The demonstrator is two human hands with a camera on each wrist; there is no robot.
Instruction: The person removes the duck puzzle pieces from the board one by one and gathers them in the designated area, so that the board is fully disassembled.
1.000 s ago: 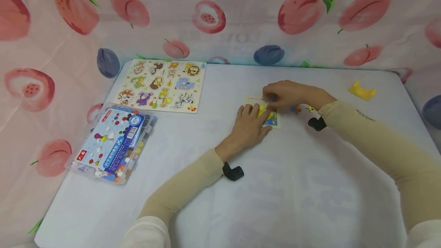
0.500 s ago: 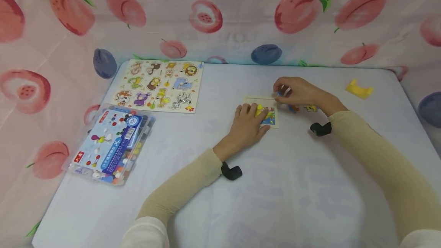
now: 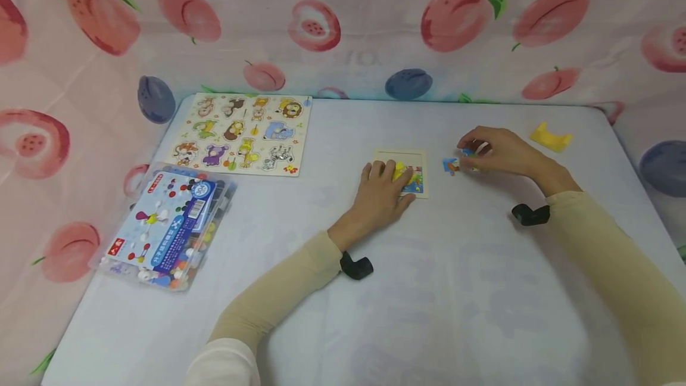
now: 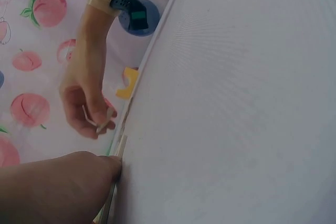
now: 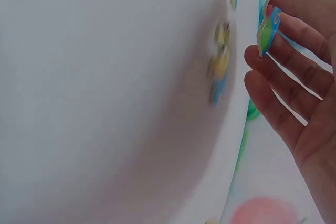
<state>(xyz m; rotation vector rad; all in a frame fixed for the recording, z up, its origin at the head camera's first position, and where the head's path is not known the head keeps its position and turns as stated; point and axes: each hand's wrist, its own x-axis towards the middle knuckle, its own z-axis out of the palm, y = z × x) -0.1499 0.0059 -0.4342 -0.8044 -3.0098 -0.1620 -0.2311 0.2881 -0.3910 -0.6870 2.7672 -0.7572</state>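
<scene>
Small board partly under left hand

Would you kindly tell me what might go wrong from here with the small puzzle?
The right hand pinches a puzzle piece with its fingertips, so the piece might slip. That hand is also close to loose pieces on the table and could nudge them. The left hand rests on the puzzle board, so a shift in its pressure might slide the board.
</scene>
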